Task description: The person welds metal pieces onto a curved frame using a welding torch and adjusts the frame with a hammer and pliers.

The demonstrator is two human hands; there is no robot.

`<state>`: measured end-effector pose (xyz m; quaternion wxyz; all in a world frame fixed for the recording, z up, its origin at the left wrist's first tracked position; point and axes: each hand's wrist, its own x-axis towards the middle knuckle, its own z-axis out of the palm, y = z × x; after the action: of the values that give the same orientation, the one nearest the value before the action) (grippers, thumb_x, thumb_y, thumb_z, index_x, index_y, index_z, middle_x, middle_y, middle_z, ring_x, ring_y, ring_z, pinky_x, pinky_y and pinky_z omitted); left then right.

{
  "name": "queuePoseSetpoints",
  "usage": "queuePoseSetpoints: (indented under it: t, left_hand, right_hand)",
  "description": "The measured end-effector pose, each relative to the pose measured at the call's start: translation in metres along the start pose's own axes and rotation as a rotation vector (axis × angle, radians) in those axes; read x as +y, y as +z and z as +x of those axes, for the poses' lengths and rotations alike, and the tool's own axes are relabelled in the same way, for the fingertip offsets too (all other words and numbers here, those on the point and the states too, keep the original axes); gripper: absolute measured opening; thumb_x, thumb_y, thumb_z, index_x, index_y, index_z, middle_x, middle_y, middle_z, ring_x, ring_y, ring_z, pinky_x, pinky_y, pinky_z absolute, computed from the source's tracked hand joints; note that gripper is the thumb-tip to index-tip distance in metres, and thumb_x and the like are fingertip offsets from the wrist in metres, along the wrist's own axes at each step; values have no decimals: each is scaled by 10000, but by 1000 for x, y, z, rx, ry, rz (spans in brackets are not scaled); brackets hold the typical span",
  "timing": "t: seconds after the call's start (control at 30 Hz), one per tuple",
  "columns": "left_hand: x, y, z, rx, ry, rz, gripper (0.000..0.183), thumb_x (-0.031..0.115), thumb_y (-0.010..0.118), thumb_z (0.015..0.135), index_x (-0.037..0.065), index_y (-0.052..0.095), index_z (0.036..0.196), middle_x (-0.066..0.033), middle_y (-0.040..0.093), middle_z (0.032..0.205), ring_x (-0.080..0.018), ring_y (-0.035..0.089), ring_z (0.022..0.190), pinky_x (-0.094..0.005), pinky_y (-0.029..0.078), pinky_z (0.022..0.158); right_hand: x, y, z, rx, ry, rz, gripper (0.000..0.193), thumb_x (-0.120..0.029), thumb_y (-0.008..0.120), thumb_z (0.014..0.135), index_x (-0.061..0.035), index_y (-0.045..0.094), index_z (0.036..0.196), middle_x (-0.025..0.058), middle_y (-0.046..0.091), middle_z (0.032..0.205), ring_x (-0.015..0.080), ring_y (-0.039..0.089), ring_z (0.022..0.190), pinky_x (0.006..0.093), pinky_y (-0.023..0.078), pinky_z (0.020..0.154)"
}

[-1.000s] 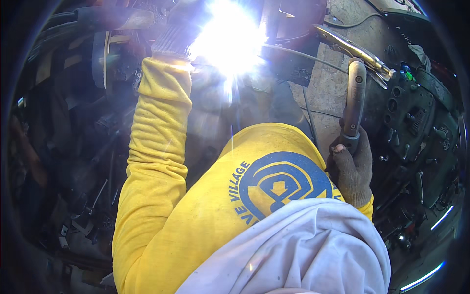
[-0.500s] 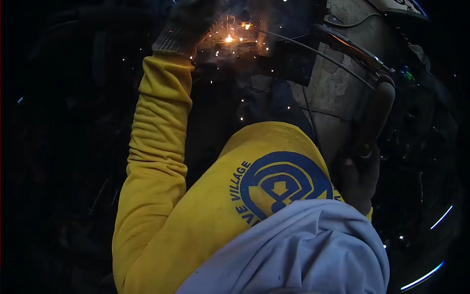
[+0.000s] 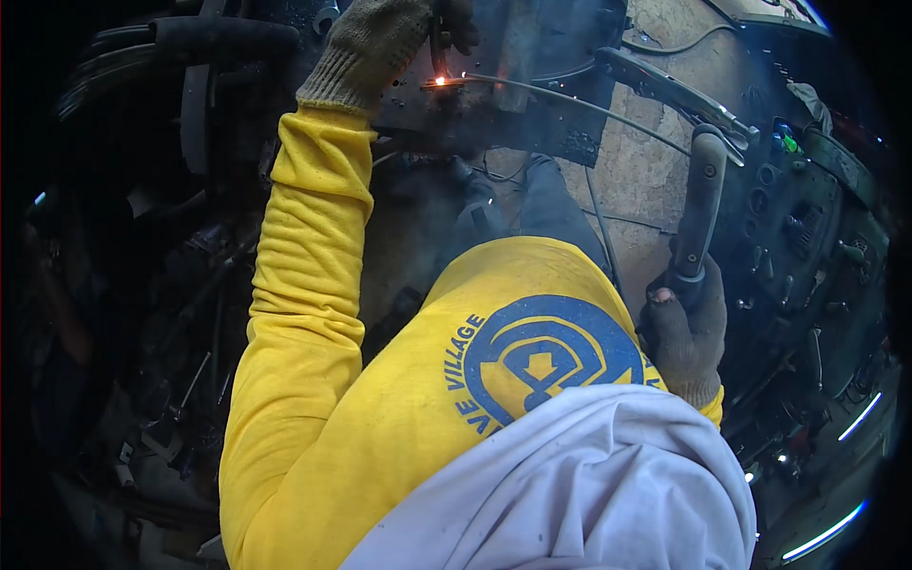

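So the welding handle (image 3: 699, 195) was over on the right, angled away from me, with its thin rod (image 3: 589, 106) running left to the far middle. The rod's tip sat just right of a glowing orange spot (image 3: 440, 82) on the dark metal table (image 3: 537, 128). My gloved right hand (image 3: 691, 328) was wrapped around the near end of that handle. My left hand (image 3: 380, 52), gloved too, was at the far side beside the glow; couldn't tell what its fingers were doing. Some big locking pliers (image 3: 674, 90) lay past the handle, and my yellow sleeve (image 3: 309, 228) filled the near left.
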<state>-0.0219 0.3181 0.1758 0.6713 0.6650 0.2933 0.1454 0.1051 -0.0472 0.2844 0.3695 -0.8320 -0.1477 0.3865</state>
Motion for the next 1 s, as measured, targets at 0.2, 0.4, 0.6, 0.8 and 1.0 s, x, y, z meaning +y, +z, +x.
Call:
queuePoseSetpoints:
  t: [0.2,0.4,0.6,0.8,1.0]
  left_hand:
    - [-12,3,-1,23,77,-171,421,410,448,1085,23,610,1113,-82,677,761,-180,674,671,-303,545,642]
    - [-1,7,-1,75,-25,-127,463,456,454,1073,21,615,1081,-92,674,731,-178,674,642,-294,540,584]
    - [-5,6,2,53,17,-160,453,444,464,1072,15,605,1096,-97,677,739,-182,674,626,-281,537,547]
    - [-4,4,7,-7,18,-174,413,395,469,1077,5,597,1127,-101,676,746,-188,685,652,-283,550,582]
    - [-9,2,10,-29,69,-245,403,381,495,1068,3,595,1166,-102,680,768,-197,691,679,-292,562,619]
  right_hand:
    - [-2,4,7,-40,2,-28,475,-137,703,897,25,516,1302,79,664,899,138,650,721,277,533,651]
    - [-8,4,11,-82,41,-27,470,-124,700,903,16,514,1311,81,661,906,129,641,719,273,528,643]
    - [-3,6,17,-77,-39,-36,462,-141,698,910,16,521,1307,81,663,868,132,632,683,273,520,631]
    - [-7,5,19,-82,22,-37,462,-155,701,908,14,525,1301,86,669,861,133,639,687,274,519,631]
    - [-9,5,23,-92,13,-64,457,-143,691,909,14,523,1304,86,671,862,134,647,688,271,519,626]
